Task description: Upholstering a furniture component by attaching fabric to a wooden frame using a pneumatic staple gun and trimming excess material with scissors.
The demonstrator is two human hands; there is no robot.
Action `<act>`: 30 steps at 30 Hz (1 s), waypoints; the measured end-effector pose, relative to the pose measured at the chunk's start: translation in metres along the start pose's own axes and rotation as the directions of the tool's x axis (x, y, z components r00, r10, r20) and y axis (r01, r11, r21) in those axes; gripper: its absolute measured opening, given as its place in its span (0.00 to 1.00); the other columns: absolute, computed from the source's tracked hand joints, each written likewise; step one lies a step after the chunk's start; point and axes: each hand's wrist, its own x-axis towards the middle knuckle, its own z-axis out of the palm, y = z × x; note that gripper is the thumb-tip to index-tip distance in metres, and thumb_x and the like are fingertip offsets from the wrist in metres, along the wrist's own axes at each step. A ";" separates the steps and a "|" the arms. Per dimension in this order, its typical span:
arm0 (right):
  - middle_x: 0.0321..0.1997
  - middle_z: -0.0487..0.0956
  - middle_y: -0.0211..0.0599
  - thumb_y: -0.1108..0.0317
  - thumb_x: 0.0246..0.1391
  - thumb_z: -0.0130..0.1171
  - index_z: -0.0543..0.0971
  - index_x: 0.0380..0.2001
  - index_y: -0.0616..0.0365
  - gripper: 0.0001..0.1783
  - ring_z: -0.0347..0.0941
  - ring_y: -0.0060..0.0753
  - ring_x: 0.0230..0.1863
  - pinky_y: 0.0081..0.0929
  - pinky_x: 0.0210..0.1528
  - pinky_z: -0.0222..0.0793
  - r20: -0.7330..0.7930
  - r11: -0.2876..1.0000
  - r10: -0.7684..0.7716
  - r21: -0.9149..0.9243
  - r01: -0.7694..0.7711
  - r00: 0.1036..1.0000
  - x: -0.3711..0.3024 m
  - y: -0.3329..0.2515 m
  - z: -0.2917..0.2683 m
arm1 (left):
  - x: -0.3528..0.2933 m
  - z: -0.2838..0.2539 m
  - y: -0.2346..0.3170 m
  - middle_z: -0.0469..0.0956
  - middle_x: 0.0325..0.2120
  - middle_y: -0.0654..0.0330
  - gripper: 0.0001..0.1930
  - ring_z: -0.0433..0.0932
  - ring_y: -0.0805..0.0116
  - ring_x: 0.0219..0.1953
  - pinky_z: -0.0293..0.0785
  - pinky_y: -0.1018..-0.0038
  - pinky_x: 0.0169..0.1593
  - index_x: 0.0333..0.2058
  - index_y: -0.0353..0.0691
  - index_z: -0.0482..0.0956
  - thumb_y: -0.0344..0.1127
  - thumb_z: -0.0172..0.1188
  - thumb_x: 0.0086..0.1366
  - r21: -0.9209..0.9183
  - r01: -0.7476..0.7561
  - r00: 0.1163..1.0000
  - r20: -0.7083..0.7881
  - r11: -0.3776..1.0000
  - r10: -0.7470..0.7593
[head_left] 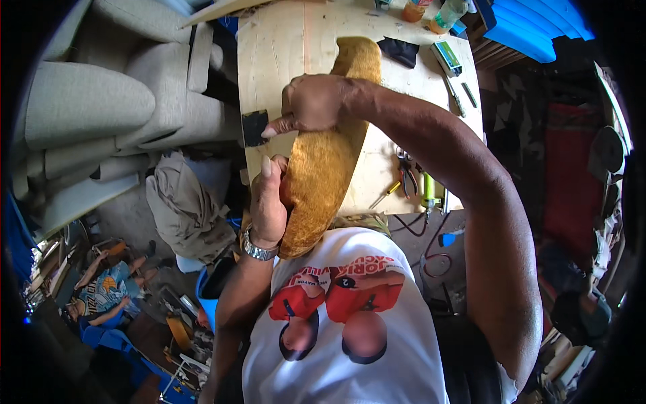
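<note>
A long, curved piece covered in golden-brown plush fabric (323, 168) slants from the plywood table (269, 47) down against my shirt. My left hand (269, 205), with a metal watch at the wrist, grips its left edge near the lower end, thumb pointing up. Across its upper part lies my right hand (315, 101), closed over the fabric with the thumb stretched toward the left edge. The fingers under the piece are partly hidden. A dark square patch (254, 128) is beside my right thumb on the table.
Pliers (406, 178), a yellow screwdriver (385, 195) and a green air tool (428, 190) with a hose lie at the table's near right. Farther back are a black cloth (398, 52), a green box (447, 58) and bottles (449, 15). Grey upholstered seats (87, 101) stand left; a person (111, 289) sits lower left.
</note>
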 end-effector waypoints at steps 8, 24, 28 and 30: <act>0.22 0.80 0.44 0.39 0.62 0.49 0.83 0.25 0.63 0.35 0.78 0.43 0.28 0.42 0.38 0.75 -0.023 0.986 0.058 -0.157 -0.061 0.998 0.018 0.003 0.007 | 0.010 0.012 0.024 0.61 0.21 0.72 0.29 0.58 0.80 0.28 0.57 0.76 0.31 0.29 0.33 0.71 0.60 0.47 0.72 0.161 0.015 1.000 -0.008 0.987 -0.014; 0.29 0.83 0.47 0.43 0.56 0.58 0.85 0.33 0.60 0.27 0.80 0.44 0.32 0.38 0.43 0.76 0.046 0.976 0.086 -0.205 -0.075 0.995 0.039 -0.009 0.002 | 0.034 -0.015 0.005 0.73 0.24 0.74 0.17 0.66 0.85 0.27 0.63 0.81 0.32 0.32 0.35 0.82 0.44 0.57 0.72 -0.012 0.134 0.983 0.125 0.991 -0.131; 0.24 0.80 0.40 0.55 0.62 0.56 0.85 0.41 0.52 0.16 0.78 0.40 0.27 0.36 0.33 0.74 0.005 0.941 -0.202 -0.277 0.196 0.979 0.059 0.040 0.019 | 0.047 -0.036 0.018 0.65 0.21 0.73 0.25 0.57 0.82 0.26 0.55 0.76 0.28 0.29 0.35 0.72 0.55 0.51 0.72 0.012 -0.004 0.967 0.255 1.000 0.001; 0.24 0.78 0.37 0.61 0.61 0.56 0.84 0.46 0.47 0.13 0.76 0.39 0.22 0.34 0.28 0.72 -0.145 0.931 -0.220 -0.328 0.162 0.965 0.052 0.036 0.017 | 0.050 -0.028 0.045 0.65 0.21 0.69 0.26 0.59 0.79 0.27 0.59 0.75 0.31 0.33 0.32 0.72 0.55 0.51 0.72 0.146 -0.071 0.966 0.257 0.987 0.032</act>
